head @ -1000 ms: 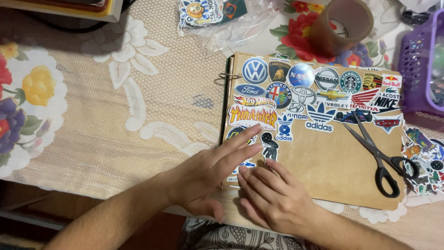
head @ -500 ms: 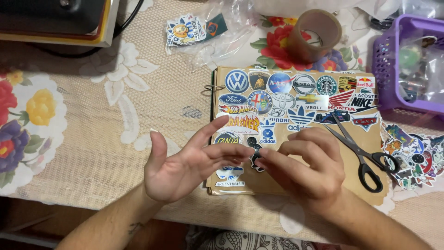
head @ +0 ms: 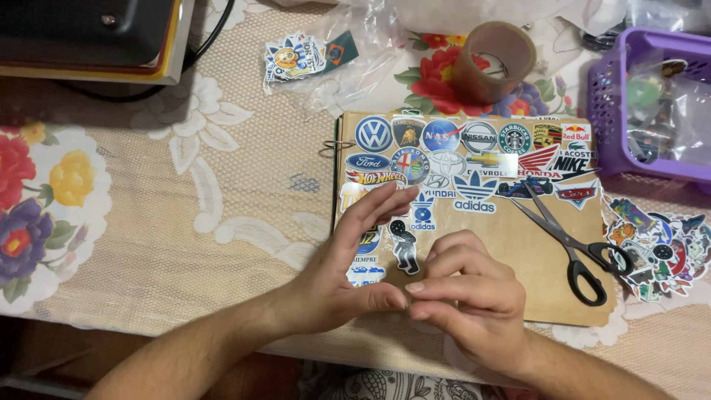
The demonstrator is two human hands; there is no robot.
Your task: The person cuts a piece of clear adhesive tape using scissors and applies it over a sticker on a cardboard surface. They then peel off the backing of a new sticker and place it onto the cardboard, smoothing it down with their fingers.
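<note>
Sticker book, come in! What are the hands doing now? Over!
Left hand flat on the sticker book, fingers spread. Right hand curled, fingertips meeting left thumb beside a dark figure sticker. Scissors lying on the cover.

A table fills the view, covered by a beige lace cloth (head: 170, 244) laid over a white sheet printed with red, yellow and purple flowers (head: 37, 200). Along the cloth's near edge, bare brown wood (head: 44, 355) shows below the table. At the cloth's far left corner sits a dark box (head: 81, 30) with a black cable (head: 211, 37) trailing beside it. The light is warm and even.
</note>
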